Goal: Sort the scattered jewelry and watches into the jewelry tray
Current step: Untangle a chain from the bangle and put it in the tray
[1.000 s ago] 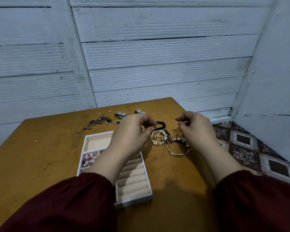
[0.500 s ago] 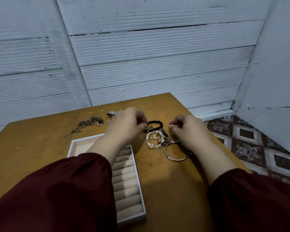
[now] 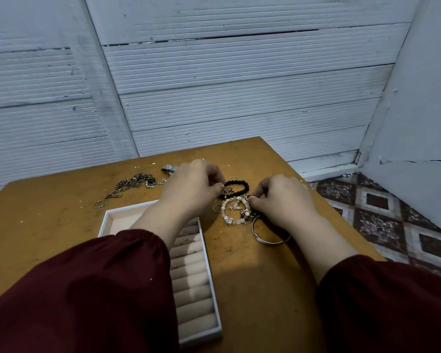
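Observation:
My left hand [image 3: 191,189] pinches a small gold piece [image 3: 226,190] at the near edge of the black bead bracelet [image 3: 237,185]. My right hand [image 3: 283,200] pinches the top of the pale beaded charm bracelet [image 3: 233,211] with thumb and fingertips. A silver bangle [image 3: 266,239] lies partly under my right wrist. The white jewelry tray [image 3: 107,218] sits to the left, under my left forearm, with cream ring rolls [image 3: 191,278]. My left sleeve hides most of the tray.
A dull metal chain necklace [image 3: 130,184] lies behind the tray. A metal watch clasp [image 3: 169,168] peeks out behind my left hand. Loose gold rings [image 3: 217,208] lie beside the bracelets. The table's right edge [image 3: 316,197] drops to a patterned floor [image 3: 382,215].
Both hands have closed in on the bracelet pile. My right hand shifted left, and its fingertips now pinch the charm bracelet. The pink bead item in the tray is now hidden by my sleeve.

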`<state>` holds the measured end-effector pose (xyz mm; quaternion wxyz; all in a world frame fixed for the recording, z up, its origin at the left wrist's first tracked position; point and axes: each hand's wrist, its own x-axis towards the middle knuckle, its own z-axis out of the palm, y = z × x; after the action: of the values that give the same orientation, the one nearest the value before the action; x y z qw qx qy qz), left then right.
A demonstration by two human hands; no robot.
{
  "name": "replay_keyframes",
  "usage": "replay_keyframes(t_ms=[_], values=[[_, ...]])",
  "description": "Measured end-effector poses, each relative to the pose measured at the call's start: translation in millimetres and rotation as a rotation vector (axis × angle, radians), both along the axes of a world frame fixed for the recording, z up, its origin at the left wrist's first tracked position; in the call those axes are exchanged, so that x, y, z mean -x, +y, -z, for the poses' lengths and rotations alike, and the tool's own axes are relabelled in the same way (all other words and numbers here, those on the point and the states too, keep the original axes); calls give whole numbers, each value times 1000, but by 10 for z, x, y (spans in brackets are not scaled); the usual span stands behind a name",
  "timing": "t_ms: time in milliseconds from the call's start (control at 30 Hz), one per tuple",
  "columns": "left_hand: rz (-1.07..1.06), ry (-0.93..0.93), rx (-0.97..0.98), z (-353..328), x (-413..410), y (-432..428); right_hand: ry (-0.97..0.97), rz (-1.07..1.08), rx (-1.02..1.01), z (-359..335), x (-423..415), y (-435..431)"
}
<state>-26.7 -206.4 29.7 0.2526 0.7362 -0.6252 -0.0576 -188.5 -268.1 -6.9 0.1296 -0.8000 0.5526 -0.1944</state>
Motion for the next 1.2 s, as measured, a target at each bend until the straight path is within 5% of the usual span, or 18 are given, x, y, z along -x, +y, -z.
replay_keyframes(t_ms=[467,800,1200], values=[[21,41,8,25,2,51,-147,-53,-115,-44,43,34],[48,28,-11,47,9,16,-843,-29,-408,-157,149,6],[73,46,-32,102,50,-60,-1513,-94,-502,-323,240,12]])
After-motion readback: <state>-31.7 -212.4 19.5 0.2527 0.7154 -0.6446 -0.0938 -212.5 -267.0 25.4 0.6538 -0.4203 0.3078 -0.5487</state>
